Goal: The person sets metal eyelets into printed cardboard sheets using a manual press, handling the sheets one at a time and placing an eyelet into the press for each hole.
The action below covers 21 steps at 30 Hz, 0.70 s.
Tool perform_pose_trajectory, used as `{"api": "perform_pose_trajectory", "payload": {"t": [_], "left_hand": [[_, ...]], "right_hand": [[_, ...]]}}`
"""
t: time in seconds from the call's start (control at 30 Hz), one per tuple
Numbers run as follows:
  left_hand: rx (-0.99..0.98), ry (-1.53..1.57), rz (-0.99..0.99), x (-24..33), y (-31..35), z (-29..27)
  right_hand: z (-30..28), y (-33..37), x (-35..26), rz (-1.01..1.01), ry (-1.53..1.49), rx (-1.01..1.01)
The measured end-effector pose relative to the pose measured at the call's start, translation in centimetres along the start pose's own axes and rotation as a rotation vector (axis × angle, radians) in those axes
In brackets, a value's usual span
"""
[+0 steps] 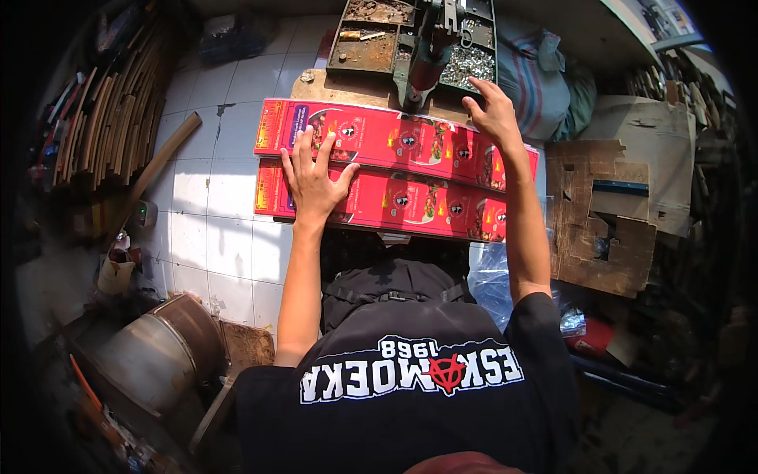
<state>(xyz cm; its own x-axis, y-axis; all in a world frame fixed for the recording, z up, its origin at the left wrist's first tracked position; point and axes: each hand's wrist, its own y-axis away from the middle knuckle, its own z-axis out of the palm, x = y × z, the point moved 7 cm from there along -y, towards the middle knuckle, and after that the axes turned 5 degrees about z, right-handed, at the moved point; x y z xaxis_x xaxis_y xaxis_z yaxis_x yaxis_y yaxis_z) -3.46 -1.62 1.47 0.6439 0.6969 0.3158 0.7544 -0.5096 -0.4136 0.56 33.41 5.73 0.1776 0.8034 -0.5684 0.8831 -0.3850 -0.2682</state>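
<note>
Two long red printed card strips lie side by side across the wooden work surface: a far strip (pixel 371 146) and a near strip (pixel 375 207), which looks like a stack. My left hand (pixel 314 180) rests on both near their left end, fingers spread flat. Above the far strip's right part, my right hand (pixel 497 118) hovers beside a compartment of small shiny metal pieces (pixel 471 65). Its thumb and forefinger are apart, with nothing visible between them. Between the compartments stands a dark green hand press (pixel 425 73), its lower end just past the far strip's edge.
A partitioned tray (pixel 369 62) surrounds the press. On the left, stacked cardboard (pixel 106 118) stands near a leaning brown strip (pixel 162 162) and a metal drum (pixel 170 351). To the right are a striped sack (pixel 533 83), cut cardboard (pixel 580 225) and clear plastic (pixel 493 276).
</note>
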Motion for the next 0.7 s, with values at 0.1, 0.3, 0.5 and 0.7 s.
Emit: {"api": "perform_pose_trajectory", "payload": {"t": [0.1,0.3,0.5,0.7], "left_hand": [[0.001,-0.003,0.017,0.3,-0.2,0.1],[0.001,0.033,-0.001,-0.1,-0.1,0.2],[-0.018,0.045,-0.033,-0.5,0.2,0.1],[-0.019,0.054,-0.019,0.0,-0.2,0.4]], "right_hand": [[1.7,-4.5,2.8,0.058,0.241,-0.021],[2.8,-8.4,2.9,0.203,0.444,-0.187],[4.4,-9.7,1.4,0.045,0.486,-0.236],[4.9,-10.2,3.2,-0.101,0.431,-0.105]]}}
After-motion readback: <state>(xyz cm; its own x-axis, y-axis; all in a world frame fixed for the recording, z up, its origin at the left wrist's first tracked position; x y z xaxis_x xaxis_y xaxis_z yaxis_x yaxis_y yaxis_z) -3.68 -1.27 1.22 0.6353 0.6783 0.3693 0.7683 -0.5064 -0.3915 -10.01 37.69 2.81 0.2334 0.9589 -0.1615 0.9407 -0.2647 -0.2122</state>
